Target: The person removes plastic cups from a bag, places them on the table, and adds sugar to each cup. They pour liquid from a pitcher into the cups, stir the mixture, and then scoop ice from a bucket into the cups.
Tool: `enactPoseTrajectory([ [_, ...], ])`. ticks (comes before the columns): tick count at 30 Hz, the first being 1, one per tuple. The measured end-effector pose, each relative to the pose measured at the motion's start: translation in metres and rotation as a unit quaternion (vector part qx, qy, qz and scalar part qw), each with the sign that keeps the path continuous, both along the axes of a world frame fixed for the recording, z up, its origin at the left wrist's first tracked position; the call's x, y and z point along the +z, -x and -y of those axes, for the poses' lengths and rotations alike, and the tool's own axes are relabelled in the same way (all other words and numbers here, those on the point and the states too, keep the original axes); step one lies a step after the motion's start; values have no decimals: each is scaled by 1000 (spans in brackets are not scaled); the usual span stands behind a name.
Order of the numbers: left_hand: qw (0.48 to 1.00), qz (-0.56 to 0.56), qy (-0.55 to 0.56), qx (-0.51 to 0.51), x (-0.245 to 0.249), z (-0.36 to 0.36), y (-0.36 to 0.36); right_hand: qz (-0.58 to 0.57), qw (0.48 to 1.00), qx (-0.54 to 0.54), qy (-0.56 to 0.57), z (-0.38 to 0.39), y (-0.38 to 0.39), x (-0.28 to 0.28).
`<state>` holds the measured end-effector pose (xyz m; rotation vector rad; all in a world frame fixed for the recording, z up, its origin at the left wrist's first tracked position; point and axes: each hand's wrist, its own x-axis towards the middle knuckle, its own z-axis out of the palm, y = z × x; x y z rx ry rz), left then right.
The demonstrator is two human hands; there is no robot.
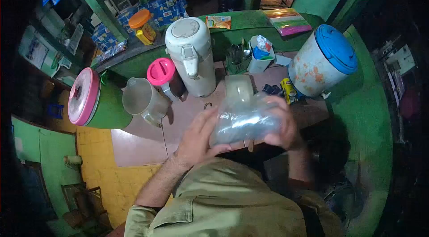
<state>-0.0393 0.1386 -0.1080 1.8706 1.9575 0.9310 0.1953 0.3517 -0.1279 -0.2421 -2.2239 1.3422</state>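
Fingers of the left hand (196,141) spread flat against one end of a clear plastic bag (246,123), and the right hand (283,125) curls round the other end. The bag is held between the two, its long axis running from hand to hand. It hangs above the table (143,147), just in front of a beige mug (239,87) and a white flask (192,53).

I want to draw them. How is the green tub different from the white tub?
The green tub has a pink lid; the white tub has a blue lid. The white tub bears orange blotches; the green tub shows none. Both are round and lidded.
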Motion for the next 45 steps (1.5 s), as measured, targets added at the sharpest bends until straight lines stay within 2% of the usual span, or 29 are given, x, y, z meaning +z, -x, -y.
enactPoseTrajectory([
  [1, 998, -11, -49, 29, 7, -4, -2, -18, 997, -61, -32, -18, -11, -5],
  [3, 995, 44, -65, 59, -10, 8, 10, 63, 969, -236, 46, -27, -17, 38],
  [4, 993, 63, -46, 83, -24, 16, 17, 64, 969, -235, 48, -43, -16, 33],
  [6, 986, 115, -2, 120, -48, 37, 26, 178, 910, -373, -43, -83, -3, 10],
  [7, 986, 113, -1, 122, -62, 47, 28, 176, 911, -371, -41, -99, 8, 0],
  [9, 985, 79, 54, 145, -82, 65, 29, 263, 867, -405, -125, -126, 34, -21],
  [10, 981, 117, 51, 146, -80, 70, 25, 262, 869, -400, -124, -133, 45, -33],
  [12, 977, 121, 59, 168, -89, 80, 19, 312, 826, -419, -210, -146, 67, -55],
  [15, 972, 120, 70, 190, -105, 92, 15, 313, 804, -432, -262, -167, 88, -80],
  [19, 967, 114, 86, 211, -105, 100, 11, 252, 863, -372, -230, -186, 79, -65],
  [23, 960, 165, 53, 219, -113, 108, 10, -23, 917, -391, -73, -127, 48, -36],
  [25, 907, 351, 62, 222, -122, 107, 9, -99, 925, -365, 38, -75, 40, -39],
  [26, 870, 447, 53, 201, -118, 101, 6, -85, 964, -243, 69, -58, 31, -59],
  [27, 869, 446, 55, 204, -111, 93, 2, -68, 985, -120, 100, -41, 24, -90],
  [28, 829, 535, -33, 160, -103, 83, -2, -121, 986, -65, 90, -10, 32, -121],
  [29, 773, 612, -120, 112, -95, 76, -2, 66, 996, 20, 58, 28, 51, -71],
  [31, 805, 575, -97, 107, -80, 67, 7, 162, 972, 150, 83, 76, 71, -73],
  [32, 832, 539, -77, 102, -77, 67, 11, 163, 951, 173, 198, 94, 75, -85],
  [33, 833, 537, -77, 109, -78, 72, 14, 175, 949, 181, 190, 99, 76, -101],
  [35, 842, 529, -16, 101, -77, 85, 23, 145, 920, 211, 297, 107, 75, -103],
  [37, 827, 553, 7, 106, -79, 103, 27, 194, 906, 256, 276, 95, 73, -125],
  [38, 809, 562, -1, 169, -88, 113, 33, 243, 892, 289, 250, 89, 73, -137],
  [39, 788, 571, -9, 230, -95, 123, 40, 242, 892, 289, 250, 88, 71, -147],
  [40, 799, 536, -72, 262, -94, 130, 49, 220, 908, 237, 267, 90, 68, -157],
  [41, 800, 536, -73, 260, -96, 143, 60, 197, 920, 184, 283, 94, 67, -168],
  [42, 856, 403, -52, 319, -100, 158, 74, 166, 898, 185, 363, 100, 68, -185],
  [43, 891, 260, -29, 370, -101, 171, 83, 166, 898, 184, 364, 106, 75, -190],
  [44, 892, 261, -28, 369, -100, 178, 88, 185, 925, 145, 300, 116, 89, -190],
  [45, 917, 160, 29, 364, -98, 185, 92, 203, 945, 105, 233, 128, 101, -193],
])
